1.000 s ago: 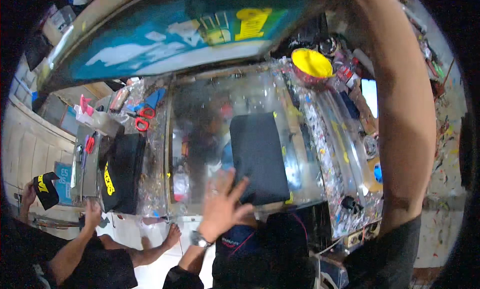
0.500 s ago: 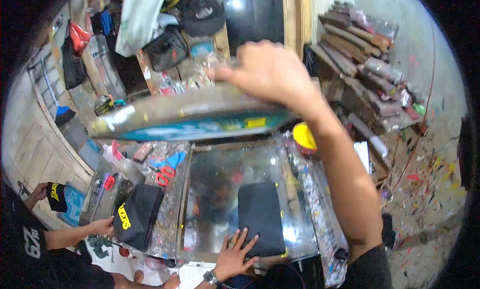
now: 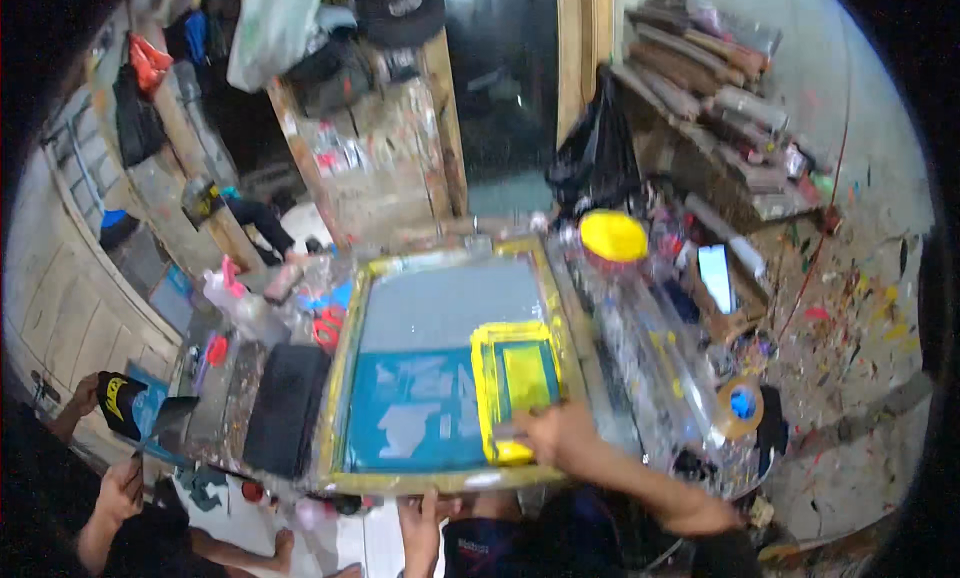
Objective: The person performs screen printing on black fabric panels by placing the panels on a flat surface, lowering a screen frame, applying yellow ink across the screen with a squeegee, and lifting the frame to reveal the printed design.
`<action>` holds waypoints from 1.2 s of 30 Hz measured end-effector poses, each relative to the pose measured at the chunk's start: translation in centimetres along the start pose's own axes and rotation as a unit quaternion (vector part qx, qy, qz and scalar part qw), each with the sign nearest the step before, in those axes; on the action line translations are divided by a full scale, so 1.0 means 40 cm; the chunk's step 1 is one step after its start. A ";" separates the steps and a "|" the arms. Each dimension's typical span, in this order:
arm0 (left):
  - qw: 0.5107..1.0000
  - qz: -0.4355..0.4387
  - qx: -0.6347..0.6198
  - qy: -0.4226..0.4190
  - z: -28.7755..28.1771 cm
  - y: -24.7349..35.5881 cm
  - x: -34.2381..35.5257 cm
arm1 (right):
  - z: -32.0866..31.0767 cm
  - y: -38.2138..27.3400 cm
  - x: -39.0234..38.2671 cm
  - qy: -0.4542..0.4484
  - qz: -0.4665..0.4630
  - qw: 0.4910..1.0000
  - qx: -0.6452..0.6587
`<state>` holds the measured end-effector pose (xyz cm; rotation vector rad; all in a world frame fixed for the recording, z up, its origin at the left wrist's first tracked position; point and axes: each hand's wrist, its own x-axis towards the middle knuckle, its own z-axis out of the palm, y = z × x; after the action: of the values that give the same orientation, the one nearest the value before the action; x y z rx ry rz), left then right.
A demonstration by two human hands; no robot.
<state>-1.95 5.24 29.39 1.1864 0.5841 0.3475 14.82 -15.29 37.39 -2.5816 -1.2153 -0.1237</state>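
Observation:
A screen-printing frame lies flat on the work table in front of me. Its mesh is grey at the far side and teal nearer me, with a rectangle of yellow ink at the right. Over the near end of that ink my right hand is closed on a squeegee, mostly hidden by the fingers. My left hand is at the frame's front edge, its fingers bent against the rim. The black cloth piece seen under the frame earlier is now hidden.
Left of the frame lie folded black fabric and red-handled scissors. A tub of yellow ink stands at the far right, near a phone and a tape roll. At left, another person's hands handle black printed cloth.
The raised screen frame has come down flat onto the table. My right hand has dropped to the yellow ink area, and my left hand has drawn back from the black cloth to the front edge.

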 end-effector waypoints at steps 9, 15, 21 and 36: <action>0.986 -0.131 0.102 -0.026 -0.025 -0.052 0.024 | 0.109 0.135 -0.012 0.082 -0.124 0.981 -0.126; 0.987 -0.134 0.082 -0.042 -0.050 -0.049 0.030 | 0.035 0.289 0.344 0.013 -0.053 0.995 -0.084; 0.984 -0.139 0.095 -0.054 -0.043 -0.024 0.018 | 0.080 0.239 0.286 0.015 -0.008 0.999 -0.048; 0.999 0.025 0.029 -0.001 -0.011 0.032 -0.031 | -0.031 -0.050 -0.074 0.185 -0.007 0.978 -0.098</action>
<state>-3.15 5.35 30.79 1.2581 0.5676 0.3742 11.46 -16.64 38.44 -2.5518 -1.1280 -0.7257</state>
